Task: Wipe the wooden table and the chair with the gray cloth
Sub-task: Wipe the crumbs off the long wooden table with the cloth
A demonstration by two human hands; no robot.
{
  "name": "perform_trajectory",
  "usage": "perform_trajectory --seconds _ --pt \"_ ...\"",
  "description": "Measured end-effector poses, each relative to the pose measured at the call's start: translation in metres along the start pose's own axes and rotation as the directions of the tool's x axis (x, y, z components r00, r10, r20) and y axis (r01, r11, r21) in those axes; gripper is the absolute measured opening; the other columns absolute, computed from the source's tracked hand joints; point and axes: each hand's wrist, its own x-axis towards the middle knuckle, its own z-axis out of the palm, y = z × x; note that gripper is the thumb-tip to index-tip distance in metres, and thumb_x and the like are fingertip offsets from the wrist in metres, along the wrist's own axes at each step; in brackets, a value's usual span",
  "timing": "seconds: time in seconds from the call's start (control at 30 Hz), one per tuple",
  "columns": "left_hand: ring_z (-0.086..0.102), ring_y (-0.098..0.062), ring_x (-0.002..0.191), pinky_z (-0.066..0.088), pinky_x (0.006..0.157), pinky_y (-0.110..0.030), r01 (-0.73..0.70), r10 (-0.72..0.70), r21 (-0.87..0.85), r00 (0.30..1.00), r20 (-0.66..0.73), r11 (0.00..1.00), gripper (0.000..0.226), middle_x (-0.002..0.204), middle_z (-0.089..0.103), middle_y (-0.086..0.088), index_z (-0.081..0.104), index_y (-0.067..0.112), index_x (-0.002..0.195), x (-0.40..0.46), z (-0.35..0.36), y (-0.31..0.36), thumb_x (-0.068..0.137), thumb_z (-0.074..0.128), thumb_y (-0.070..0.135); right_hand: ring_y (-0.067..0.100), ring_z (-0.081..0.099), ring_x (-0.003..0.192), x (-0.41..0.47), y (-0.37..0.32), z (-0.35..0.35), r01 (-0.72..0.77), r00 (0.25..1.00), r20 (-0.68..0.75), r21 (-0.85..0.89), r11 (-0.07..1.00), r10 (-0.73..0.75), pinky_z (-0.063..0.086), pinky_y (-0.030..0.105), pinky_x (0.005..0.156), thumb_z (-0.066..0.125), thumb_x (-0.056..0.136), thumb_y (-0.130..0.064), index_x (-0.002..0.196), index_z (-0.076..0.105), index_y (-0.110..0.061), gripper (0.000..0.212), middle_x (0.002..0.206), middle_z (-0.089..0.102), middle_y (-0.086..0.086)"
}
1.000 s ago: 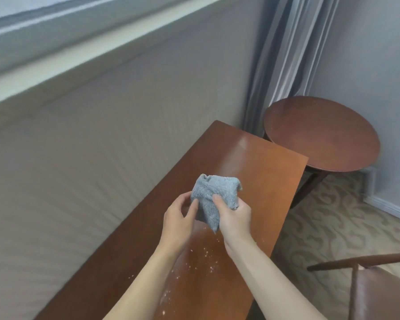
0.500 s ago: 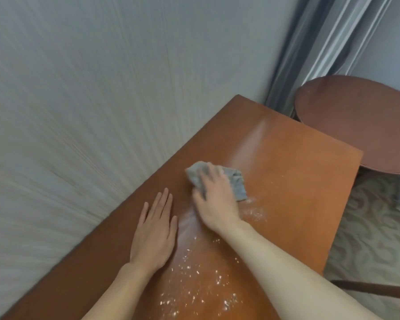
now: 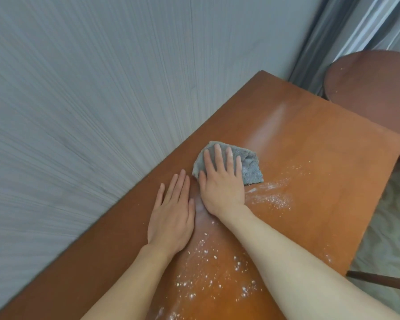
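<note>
The gray cloth [image 3: 249, 166] lies folded on the long wooden table [image 3: 314, 162], near the wall side. My right hand [image 3: 222, 181] presses flat on the cloth with straight, spread fingers. Just to its left, my left hand [image 3: 171, 215] rests flat on the bare tabletop, fingers straight and together, holding nothing. White powder and crumbs [image 3: 270, 197] are scattered on the wood to the right of the cloth and between my forearms. A dark wooden rail of the chair [image 3: 379, 279] shows at the lower right, below the table's edge.
A gray textured wall [image 3: 90, 112] runs along the table's left side. A round dark wooden side table [image 3: 374, 88] stands beyond the far right corner, with gray curtains [image 3: 346, 31] behind it. Patterned carpet [image 3: 388, 227] covers the floor to the right.
Both hands held the cloth in the air a second ago. The right hand now presses it on the table and the left hand lies flat on the wood. The two hands have since drawn closer together.
</note>
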Motion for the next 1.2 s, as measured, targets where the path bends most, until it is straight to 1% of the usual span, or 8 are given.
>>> perform_trajectory --seconds 0.3,0.4,0.47,0.63,0.8,0.97,1.07,1.2 --pt "-0.016 -0.006 0.150 -0.003 0.124 -0.037 0.001 -0.001 -0.056 1.000 0.002 0.998 0.060 0.166 -0.009 0.006 0.003 0.017 0.160 -0.002 -0.002 -0.002 0.105 0.002 0.042 0.037 0.005 0.157 0.002 0.151 -0.030 -0.442 0.897 -0.044 -0.051 0.896 0.440 0.004 0.052 0.126 0.024 0.105 -0.042 0.163 0.016 -0.025 0.061 0.171 0.007 0.012" --pt "-0.015 -0.007 0.150 -0.001 0.124 -0.039 0.003 -0.003 -0.048 1.000 0.006 0.999 0.061 0.166 -0.009 0.005 0.002 0.017 0.160 -0.001 -0.001 -0.003 0.105 0.001 0.042 0.037 0.000 0.157 0.004 0.155 -0.035 -0.505 0.863 0.003 -0.023 0.863 0.505 0.002 0.052 0.126 0.022 0.106 -0.038 0.163 0.010 -0.020 0.061 0.171 0.001 0.012" --pt "-0.015 -0.007 0.150 -0.001 0.124 -0.039 -0.002 0.003 -0.055 1.000 0.015 0.999 0.061 0.166 -0.009 0.005 0.003 0.016 0.160 -0.001 -0.001 -0.003 0.105 0.002 0.042 0.039 0.001 0.157 0.002 0.120 -0.034 -0.451 0.892 0.005 -0.021 0.892 0.451 0.003 0.052 0.126 0.026 0.106 -0.032 0.163 0.011 -0.015 0.061 0.171 0.002 0.016" --pt "-0.005 0.000 0.150 -0.001 0.124 -0.036 0.028 -0.027 -0.247 1.000 0.010 0.969 0.064 0.166 0.005 0.010 0.015 0.021 0.160 0.005 -0.006 -0.004 0.102 0.005 0.047 0.037 -0.006 0.157 -0.046 -0.020 -0.003 0.057 0.998 0.040 -0.011 0.998 -0.056 -0.001 0.052 0.127 0.033 0.099 -0.030 0.163 0.008 -0.014 0.070 0.171 -0.001 0.014" --pt "-0.004 0.009 0.147 -0.002 0.123 -0.031 0.058 -0.046 -0.396 0.998 0.039 0.916 0.070 0.164 0.009 0.016 0.018 0.026 0.159 0.005 -0.012 -0.008 0.099 0.006 0.060 0.030 -0.012 0.157 -0.056 -0.016 -0.002 0.142 0.985 0.094 0.014 0.990 -0.143 -0.005 0.048 0.127 0.025 0.104 -0.032 0.164 0.004 -0.020 0.064 0.172 -0.006 0.006" --pt "-0.006 0.011 0.146 -0.001 0.124 -0.033 0.057 -0.045 -0.339 0.998 0.044 0.939 0.070 0.164 0.006 0.019 0.018 0.026 0.159 0.002 -0.013 -0.006 0.101 0.006 0.063 0.030 -0.001 0.158 -0.060 0.089 -0.016 -0.106 0.994 0.021 -0.050 0.993 0.107 0.000 0.049 0.127 0.031 0.101 -0.033 0.163 0.009 -0.027 0.066 0.172 0.001 0.006" --pt "-0.007 0.009 0.147 -0.001 0.124 -0.034 0.046 -0.030 -0.323 0.998 0.052 0.945 0.071 0.165 0.003 0.018 0.015 0.025 0.160 0.000 -0.015 -0.005 0.101 0.005 0.063 0.029 -0.004 0.158 -0.065 0.163 -0.034 -0.346 0.937 0.045 -0.019 0.938 0.346 -0.001 0.049 0.127 0.026 0.104 -0.032 0.163 0.005 -0.029 0.063 0.172 -0.002 0.004" --pt "-0.007 0.006 0.148 -0.004 0.123 -0.033 0.042 -0.033 -0.311 0.999 0.036 0.949 0.073 0.165 0.003 0.015 0.015 0.023 0.160 0.000 -0.014 -0.005 0.100 0.004 0.063 0.031 -0.010 0.158 -0.059 0.162 -0.035 -0.471 0.880 0.070 -0.001 0.882 0.470 -0.004 0.049 0.127 0.021 0.104 -0.031 0.163 0.000 -0.029 0.062 0.172 -0.008 0.006"
